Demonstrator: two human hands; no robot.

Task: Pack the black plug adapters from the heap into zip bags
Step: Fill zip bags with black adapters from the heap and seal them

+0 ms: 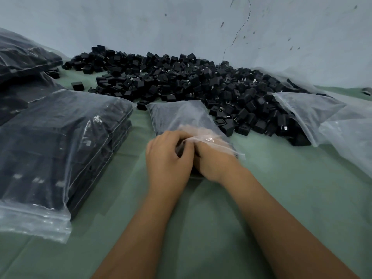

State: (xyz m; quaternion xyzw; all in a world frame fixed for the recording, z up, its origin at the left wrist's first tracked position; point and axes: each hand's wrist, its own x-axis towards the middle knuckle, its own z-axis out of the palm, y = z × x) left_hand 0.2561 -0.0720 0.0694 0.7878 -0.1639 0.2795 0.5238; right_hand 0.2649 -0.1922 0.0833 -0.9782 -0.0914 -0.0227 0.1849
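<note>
Bag (181,117) lies flat on green cloth (281,188), mouth toward person, just in front of adapter heap (181,81). Left hand (168,158) curled round bag mouth w/ something dark under it, prob adapters. Right hand (213,160) pushed inside the opening, fingers hidden by film, can't tell grip. Film looks thin, floppy, slick; adapters hard, light, likely rattle loose. Best pinch near zip strip. Filled bags (60,150) stacked left.

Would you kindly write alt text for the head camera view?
Both hands, left and right, work at the mouth of a clear zip bag on a green table. Behind lies a heap of black plug adapters; filled bags are stacked at left.
</note>
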